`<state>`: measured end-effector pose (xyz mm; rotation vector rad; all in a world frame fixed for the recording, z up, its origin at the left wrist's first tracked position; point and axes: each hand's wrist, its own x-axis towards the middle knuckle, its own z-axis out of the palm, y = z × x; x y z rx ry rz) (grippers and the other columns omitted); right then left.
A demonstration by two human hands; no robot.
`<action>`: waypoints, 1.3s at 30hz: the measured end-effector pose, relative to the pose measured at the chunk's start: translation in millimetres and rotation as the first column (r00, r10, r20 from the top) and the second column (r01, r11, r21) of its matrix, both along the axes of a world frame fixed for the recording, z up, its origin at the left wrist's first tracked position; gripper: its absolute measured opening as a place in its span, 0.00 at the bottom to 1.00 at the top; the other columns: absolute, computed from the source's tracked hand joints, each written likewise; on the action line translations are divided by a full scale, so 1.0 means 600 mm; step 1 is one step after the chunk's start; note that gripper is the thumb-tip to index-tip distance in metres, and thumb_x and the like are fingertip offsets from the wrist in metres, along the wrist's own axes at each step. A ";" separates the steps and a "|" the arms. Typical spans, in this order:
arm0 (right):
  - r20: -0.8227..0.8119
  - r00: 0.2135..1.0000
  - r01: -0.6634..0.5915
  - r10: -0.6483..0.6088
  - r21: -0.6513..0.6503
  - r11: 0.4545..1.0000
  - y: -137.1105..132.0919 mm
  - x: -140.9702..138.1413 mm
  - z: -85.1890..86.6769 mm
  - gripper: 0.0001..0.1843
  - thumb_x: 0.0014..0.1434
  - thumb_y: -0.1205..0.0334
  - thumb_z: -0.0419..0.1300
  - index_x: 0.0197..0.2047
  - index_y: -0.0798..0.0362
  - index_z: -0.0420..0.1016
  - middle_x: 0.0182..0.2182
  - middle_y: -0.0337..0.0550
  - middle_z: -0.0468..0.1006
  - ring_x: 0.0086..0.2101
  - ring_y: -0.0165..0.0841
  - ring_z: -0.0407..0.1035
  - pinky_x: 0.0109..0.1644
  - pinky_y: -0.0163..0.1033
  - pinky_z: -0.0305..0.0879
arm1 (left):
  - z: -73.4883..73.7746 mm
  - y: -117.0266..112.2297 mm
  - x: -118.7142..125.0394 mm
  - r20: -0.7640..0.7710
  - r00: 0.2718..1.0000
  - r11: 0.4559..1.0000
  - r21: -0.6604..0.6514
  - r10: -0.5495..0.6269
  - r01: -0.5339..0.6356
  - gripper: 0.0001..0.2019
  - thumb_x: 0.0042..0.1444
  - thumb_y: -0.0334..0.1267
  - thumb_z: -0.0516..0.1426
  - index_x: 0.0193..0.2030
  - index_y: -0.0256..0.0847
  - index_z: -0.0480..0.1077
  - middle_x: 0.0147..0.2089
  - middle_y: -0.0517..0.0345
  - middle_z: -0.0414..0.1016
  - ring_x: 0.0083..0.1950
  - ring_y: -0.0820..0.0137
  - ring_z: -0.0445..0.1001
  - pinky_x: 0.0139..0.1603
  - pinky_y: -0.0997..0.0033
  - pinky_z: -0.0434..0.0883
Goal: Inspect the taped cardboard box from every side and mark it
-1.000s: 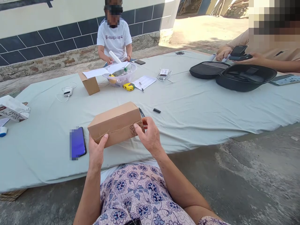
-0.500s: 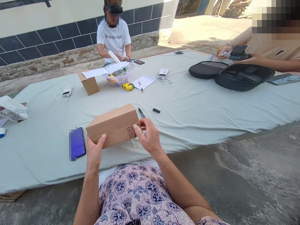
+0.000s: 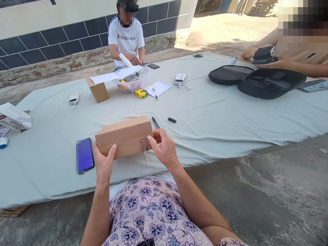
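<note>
Just left of the frame's centre, a brown cardboard box [image 3: 124,136] is held above the near edge of the cloth-covered table [image 3: 205,130]. Its long axis slants gently from lower left to upper right, its scribbled end towards the right and the marked face towards the bottom of the frame. The hands are apart, clamped on opposite ends: the left hand [image 3: 104,162] at the left, the right hand [image 3: 165,149] with its thumb by the black scribble [image 3: 145,145]. That mark is done; whether more is left, I cannot tell. Just beyond lies a black marker pen [image 3: 155,122], its cap [image 3: 172,120] apart, so recapping seems undone. Further left lies a smartphone [image 3: 85,155].
</note>
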<state>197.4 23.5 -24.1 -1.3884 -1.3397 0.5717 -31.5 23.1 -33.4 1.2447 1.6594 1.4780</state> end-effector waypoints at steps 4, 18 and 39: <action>-0.015 1.000 0.009 -0.009 0.004 1.000 0.001 0.004 -0.004 0.11 0.61 0.50 0.58 0.40 0.47 0.67 0.34 0.44 0.83 0.33 0.39 0.78 0.36 0.43 0.72 | -0.006 -0.001 0.003 0.010 1.000 0.999 0.033 -0.012 0.012 0.39 0.56 0.55 0.66 0.69 0.45 0.57 0.66 0.44 0.69 0.66 0.55 0.70 0.66 0.55 0.68; -0.082 0.994 0.069 -0.070 -0.010 0.998 0.012 0.024 -0.019 0.13 0.62 0.47 0.57 0.43 0.47 0.68 0.33 0.42 0.81 0.32 0.38 0.76 0.35 0.42 0.71 | 0.003 -0.012 0.021 0.067 0.990 0.991 0.066 -0.124 0.120 0.31 0.59 0.48 0.64 0.65 0.44 0.61 0.63 0.43 0.72 0.62 0.56 0.75 0.58 0.60 0.74; -0.133 0.991 0.035 -0.033 0.008 0.999 0.008 0.025 -0.018 0.14 0.62 0.46 0.60 0.43 0.47 0.70 0.33 0.42 0.80 0.31 0.36 0.74 0.31 0.40 0.71 | 0.000 -0.011 0.016 0.119 0.992 0.997 0.066 -0.040 0.032 0.25 0.56 0.54 0.65 0.52 0.43 0.65 0.54 0.48 0.75 0.58 0.60 0.74 0.56 0.61 0.71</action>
